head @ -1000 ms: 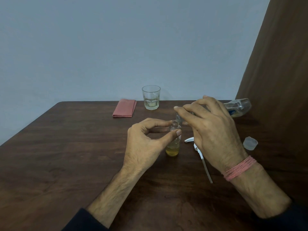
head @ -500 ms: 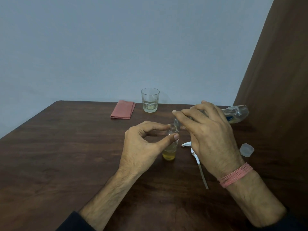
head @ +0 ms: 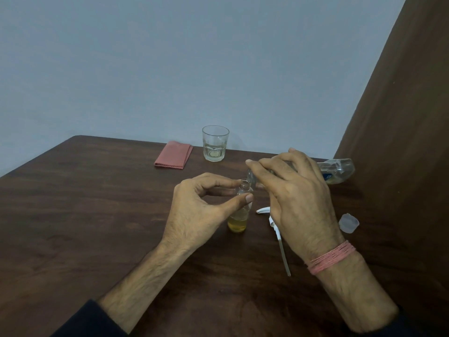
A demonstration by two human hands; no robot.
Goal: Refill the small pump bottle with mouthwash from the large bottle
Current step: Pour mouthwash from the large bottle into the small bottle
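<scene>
The small pump bottle stood upright near the middle of the tabletop, its neck open and a shallow layer of yellowish liquid at the bottom. It looked light and easily tipped, probably smooth glass or hard plastic, so a hold high on the shoulder seemed the right place to steady it. The left hand did just that, thumb and forefinger pinching the bottle just below the neck. The right hand gripped the large bottle, tilted nearly level with its mouth just above the small opening; clear and mostly hidden by the fingers, it was likely slippery if wet and heavier toward its base. Whether liquid was flowing could not be told. The white pump head with its dip tube lay just beside the small bottle, a translucent cap farther right. A glass and a folded pink cloth sat near the far edge.
</scene>
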